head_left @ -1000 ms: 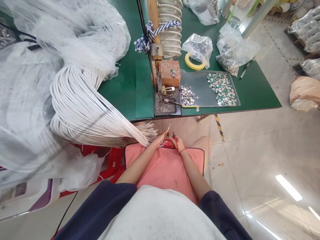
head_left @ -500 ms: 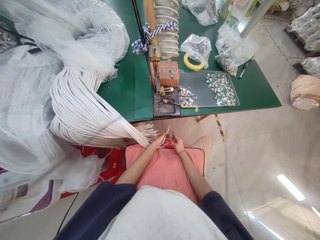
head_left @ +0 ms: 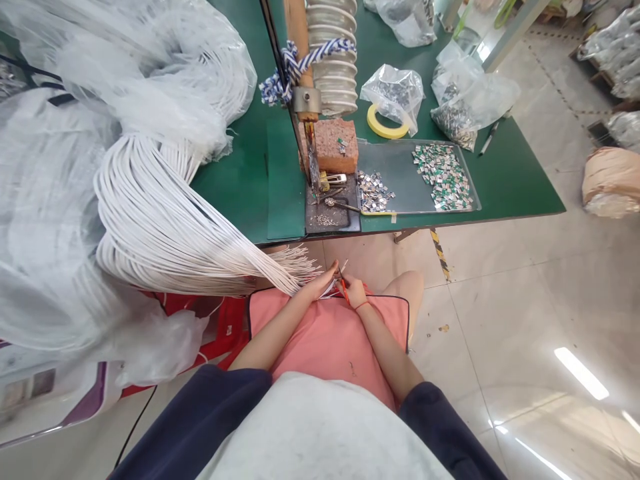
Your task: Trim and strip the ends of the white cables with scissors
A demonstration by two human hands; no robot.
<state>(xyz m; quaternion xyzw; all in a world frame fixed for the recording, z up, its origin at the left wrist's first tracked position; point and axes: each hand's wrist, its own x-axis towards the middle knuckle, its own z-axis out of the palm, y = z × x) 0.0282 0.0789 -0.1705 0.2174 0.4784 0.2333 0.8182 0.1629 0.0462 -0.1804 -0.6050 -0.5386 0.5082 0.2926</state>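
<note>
Over my lap, my left hand is closed round the end of a white cable whose tip sticks out past the fingers. My right hand grips a pair of red-handled scissors, their blades pointing up and meeting the cable near my left fingers. I cannot tell whether the blades are closed on it. A thick bundle of white cables hangs from the left, its loose ends beside my left wrist. Beneath both hands lies a pink apron.
On the green table ahead stand a brick, a wooden-handled tool tied with rope and a tray of small metal connectors. Yellow tape and plastic bags lie behind. Plastic-wrapped cables fill the left side.
My right hand has moved left with the scissors, bringing the blades to the cable. My left hand has shifted slightly right, and the cable's tip now leans further right.
</note>
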